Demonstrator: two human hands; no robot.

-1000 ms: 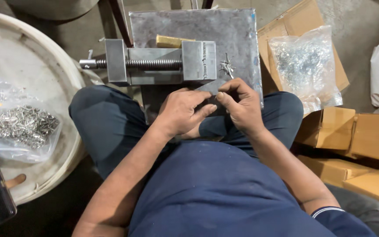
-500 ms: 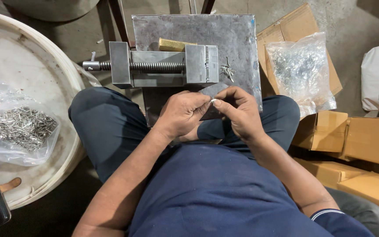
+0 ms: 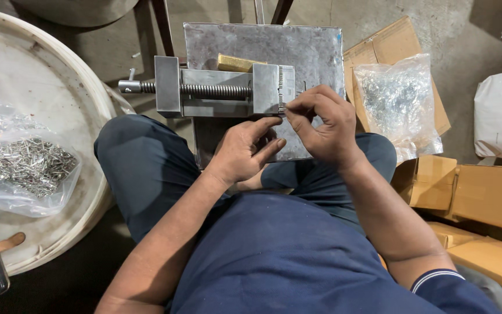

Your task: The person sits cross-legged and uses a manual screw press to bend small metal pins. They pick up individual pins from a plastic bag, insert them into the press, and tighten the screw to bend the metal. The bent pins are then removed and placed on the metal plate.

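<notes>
We sat over a grey metal plate (image 3: pixel 315 46) that served as our desk, with a white round tub (image 3: pixel 36 87) to our left and flattened cardboard boxes (image 3: pixel 483 192) to our right. On the plate lay a steel vise (image 3: pixel 216 90), its threaded screw running left to right and a small brass-coloured block (image 3: pixel 236 62) just behind it.

Half a second before, both hands had been together near our lap, below the vise. Now our right hand (image 3: pixel 323 125) had risen to the vise's right jaw block, its thumb and forefinger pinched narrow on something very small at the toothed edge there; we could not tell what the piece was, though it sat right against that jaw. Our left hand (image 3: pixel 245 151) had stayed lower, half open with fingers spread loosely, touching the front of the plate and holding nothing we could see. We judged that the work had shifted from handling a piece between both hands to setting it at the vise.

A clear bag of small metal parts (image 3: pixel 27 166) rested in the tub, and another such bag (image 3: pixel 399 102) lay on the cardboard, both well apart from our hands.
</notes>
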